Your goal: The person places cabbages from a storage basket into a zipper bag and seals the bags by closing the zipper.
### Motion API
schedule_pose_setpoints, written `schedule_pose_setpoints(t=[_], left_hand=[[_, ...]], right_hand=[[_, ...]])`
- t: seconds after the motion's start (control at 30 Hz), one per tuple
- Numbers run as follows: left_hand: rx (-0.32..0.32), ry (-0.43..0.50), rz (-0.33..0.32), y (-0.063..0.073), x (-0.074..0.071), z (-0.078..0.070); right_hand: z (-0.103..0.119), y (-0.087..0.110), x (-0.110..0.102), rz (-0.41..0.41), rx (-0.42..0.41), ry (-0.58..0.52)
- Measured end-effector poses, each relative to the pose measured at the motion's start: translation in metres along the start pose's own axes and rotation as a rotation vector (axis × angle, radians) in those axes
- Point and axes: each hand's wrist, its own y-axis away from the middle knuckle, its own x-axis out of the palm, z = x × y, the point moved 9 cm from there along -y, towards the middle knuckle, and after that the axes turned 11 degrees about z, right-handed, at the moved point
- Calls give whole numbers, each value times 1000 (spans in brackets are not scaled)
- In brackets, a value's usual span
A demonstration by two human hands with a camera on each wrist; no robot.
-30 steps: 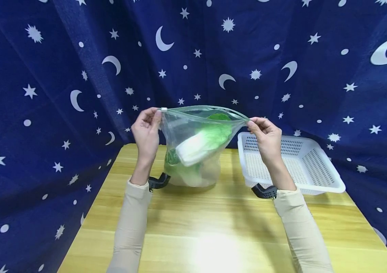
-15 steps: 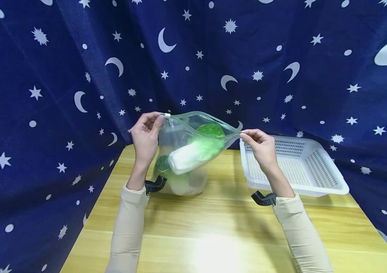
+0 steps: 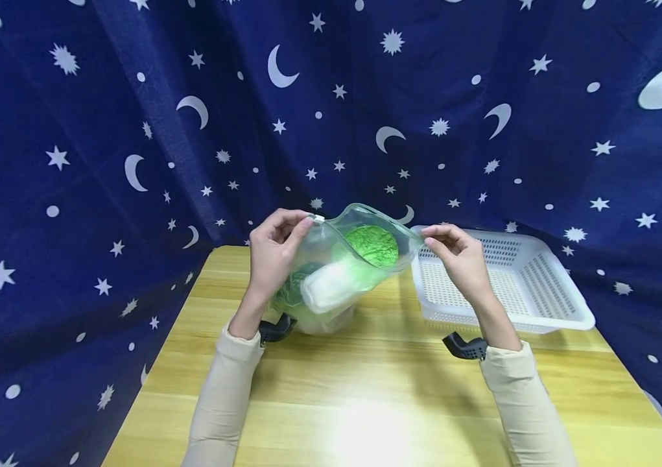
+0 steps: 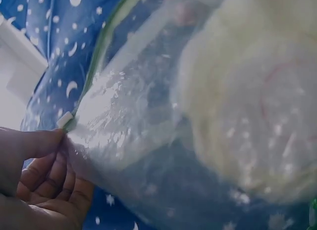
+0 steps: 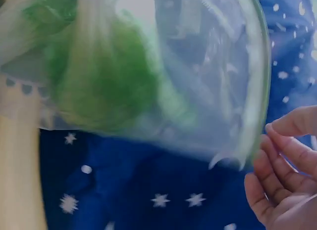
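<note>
A clear zip bag (image 3: pixel 299 251) with a green-edged mouth hangs between both hands, tilted so its mouth gapes toward the head camera. Inside lies a napa cabbage (image 3: pixel 373 245), its leafy end near the mouth and its white base lower left. Another darker green vegetable (image 3: pixel 291 290) shows through the film beneath it. My left hand (image 3: pixel 272 251) pinches the left top corner beside the white slider (image 4: pixel 65 119). At the opposite corner, my right hand (image 3: pixel 462 261) pinches the bag's edge between thumb and forefinger; the right wrist view shows those fingertips at the green-edged strip (image 5: pixel 262 91).
A white perforated plastic basket (image 3: pixel 558 318) stands at the back right of the wooden table (image 3: pixel 319 389), just behind the right hand. A dark blue curtain (image 3: pixel 331 97) with moons and stars hangs behind and along the sides.
Both hands have come lower and nearer to each other, the left one shifting rightward. The bag's mouth has tipped toward the head camera and gapes wider, showing more of the cabbage's leafy end.
</note>
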Motion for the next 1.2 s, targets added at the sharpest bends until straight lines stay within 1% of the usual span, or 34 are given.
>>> schedule_pose_setpoints(t=[0.13, 0.2, 0.3, 0.37, 0.43, 0.53, 0.6, 0.7, 0.87, 1.0, 1.2], left_hand=[[9, -18, 70, 3, 26, -7], [8, -36, 103, 6, 40, -9], [26, -68, 155, 9, 60, -13], [44, -90, 186, 12, 72, -16], [66, -100, 215, 14, 82, -18], [85, -101, 245, 17, 93, -21], [96, -96, 254, 20, 97, -23], [114, -104, 251, 22, 98, -24], [141, -141, 253, 27, 98, -27], [145, -149, 243, 31, 94, -29], [153, -134, 182, 33, 81, -31]], right_hand=[[45, 8, 11, 6, -85, 149], [69, 12, 23, 46, -142, 215], [97, 18, 42, 113, -246, 274], [110, 22, 54, 146, -305, 311], [117, 24, 62, 159, -356, 341], [116, 25, 67, 155, -402, 345], [109, 25, 67, 149, -406, 335], [97, 27, 66, 149, -393, 334], [87, 32, 68, 199, -375, 344], [85, 36, 72, 252, -386, 377], [84, 43, 75, 308, -401, 443]])
